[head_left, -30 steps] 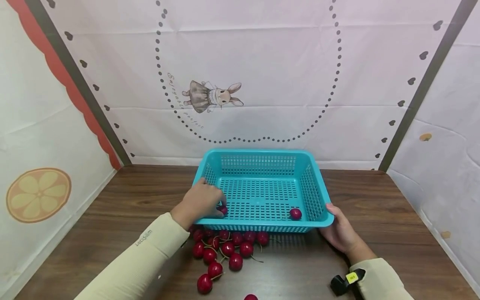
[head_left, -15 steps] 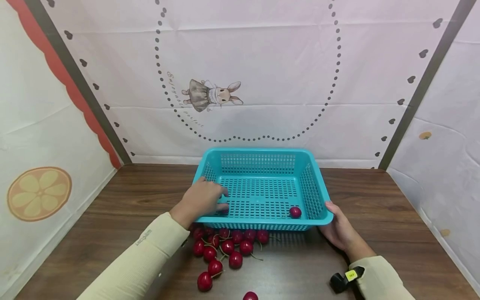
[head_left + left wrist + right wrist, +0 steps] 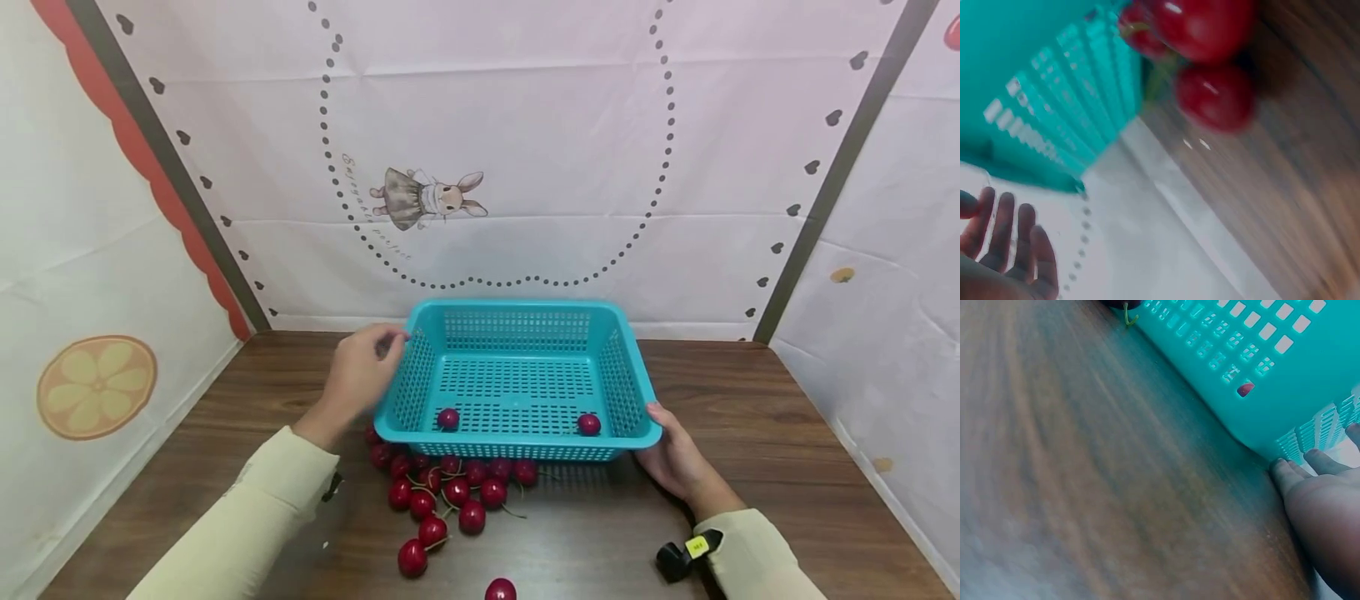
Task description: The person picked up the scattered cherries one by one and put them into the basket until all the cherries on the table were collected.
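Note:
A turquoise plastic basket [image 3: 517, 446] stands on the wooden table, one cherry [image 3: 447, 418] at its front left inside and another cherry [image 3: 588, 424] at its front right. My left hand [image 3: 360, 371] is raised beside the basket's left rim with nothing in it. In the left wrist view its fingers [image 3: 1002, 228] are loosely extended, apart from the basket. At the front right corner my right hand [image 3: 678, 458] holds the basket, thumb on the rim and fingers along the outer wall. Several red cherries [image 3: 472, 517] with stems lie in front of the basket.
One cherry [image 3: 500, 590] lies alone near the front edge of view. A patterned white cloth wall [image 3: 525, 167] rises right behind the basket, with cloth walls on both sides of the table [image 3: 750, 417] too.
My left hand has let go of a cherry in the basket's front left, then lifted out leftward over the rim. The right hand keeps its hold, and the head view has shifted slightly.

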`<state>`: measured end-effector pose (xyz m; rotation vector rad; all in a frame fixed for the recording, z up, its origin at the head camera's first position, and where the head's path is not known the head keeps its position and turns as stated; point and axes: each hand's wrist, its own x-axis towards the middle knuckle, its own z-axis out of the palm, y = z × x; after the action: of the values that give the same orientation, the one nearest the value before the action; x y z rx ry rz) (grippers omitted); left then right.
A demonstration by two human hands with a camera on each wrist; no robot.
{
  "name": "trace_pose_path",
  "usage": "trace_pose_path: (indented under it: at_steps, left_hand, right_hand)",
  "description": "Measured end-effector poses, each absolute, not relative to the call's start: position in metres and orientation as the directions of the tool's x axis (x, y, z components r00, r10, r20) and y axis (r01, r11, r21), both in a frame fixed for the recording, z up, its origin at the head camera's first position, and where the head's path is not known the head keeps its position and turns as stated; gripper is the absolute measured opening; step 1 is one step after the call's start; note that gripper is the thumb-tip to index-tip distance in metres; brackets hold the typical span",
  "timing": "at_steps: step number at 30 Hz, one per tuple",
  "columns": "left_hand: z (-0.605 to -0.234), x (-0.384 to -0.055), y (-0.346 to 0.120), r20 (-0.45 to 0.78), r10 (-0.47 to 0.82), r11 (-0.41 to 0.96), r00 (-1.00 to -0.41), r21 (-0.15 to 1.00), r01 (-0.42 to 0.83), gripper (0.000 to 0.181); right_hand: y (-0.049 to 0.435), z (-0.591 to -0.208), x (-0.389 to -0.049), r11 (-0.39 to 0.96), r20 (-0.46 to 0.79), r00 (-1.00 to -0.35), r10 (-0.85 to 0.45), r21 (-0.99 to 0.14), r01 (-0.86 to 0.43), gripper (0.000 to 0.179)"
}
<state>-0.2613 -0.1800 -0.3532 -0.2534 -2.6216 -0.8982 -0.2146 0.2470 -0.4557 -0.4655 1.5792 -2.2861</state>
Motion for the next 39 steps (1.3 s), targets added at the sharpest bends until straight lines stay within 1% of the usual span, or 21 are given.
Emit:
trace_pose_path:
  at_steps: [4,7,9,11,15,17,20,24,29,39]
  left_hand:
    - [-0.357,-0.253,-0.210,0.334,0.001,0.828,-0.942,0.528,0.189,0.027]
    - [-0.362,-0.247,-0.229,0.257,-0.002,0.855,-0.966,0.501,0.131,0.027]
    - [-0.365,-0.244,-0.238,0.194,0.034,0.862,-0.981,0.491,0.126,0.028]
    - [-0.369,-0.244,-0.243,0.132,0.098,0.863,-0.986,0.482,0.150,0.029]
    - [-0.377,-0.245,-0.244,0.043,0.229,0.857,-0.973,0.464,0.222,0.033]
    - [-0.382,-0.244,-0.242,-0.004,0.260,0.860,-0.966,0.456,0.229,0.037]
    - [-0.389,-0.240,-0.240,-0.073,0.272,0.871,-0.959,0.442,0.214,0.042]
    - [-0.399,-0.233,-0.238,-0.088,0.272,0.884,-0.958,0.417,0.213,0.041]
    - [-0.400,-0.236,-0.233,-0.083,0.281,0.889,-0.956,0.398,0.227,0.034]
    - [-0.402,-0.233,-0.230,-0.146,0.242,0.897,-0.959,0.411,0.164,0.039]
  right_hand:
    - [0.245,-0.457,-0.215,-0.337,0.075,-0.900,-0.430,-0.938,0.083,0.059]
    - [0.245,-0.457,-0.216,-0.329,0.076,-0.902,-0.426,-0.941,0.076,0.060]
    - [0.246,-0.456,-0.216,-0.326,0.083,-0.900,-0.428,-0.943,0.068,0.060]
    - [0.247,-0.455,-0.217,-0.322,0.091,-0.900,-0.426,-0.945,0.057,0.061]
    - [0.249,-0.452,-0.217,-0.310,0.094,-0.905,-0.414,-0.950,0.044,0.062]
    - [0.249,-0.451,-0.216,-0.303,0.082,-0.909,-0.408,-0.952,0.050,0.064]
    - [0.248,-0.452,-0.215,-0.293,0.070,-0.906,-0.418,-0.954,0.061,0.065]
    - [0.245,-0.453,-0.213,-0.299,0.078,-0.894,-0.441,-0.952,0.065,0.063]
    - [0.246,-0.450,-0.216,-0.306,0.084,-0.891,-0.446,-0.950,0.064,0.061]
    - [0.247,-0.453,-0.214,-0.310,0.085,-0.887,-0.453,-0.948,0.067,0.060]
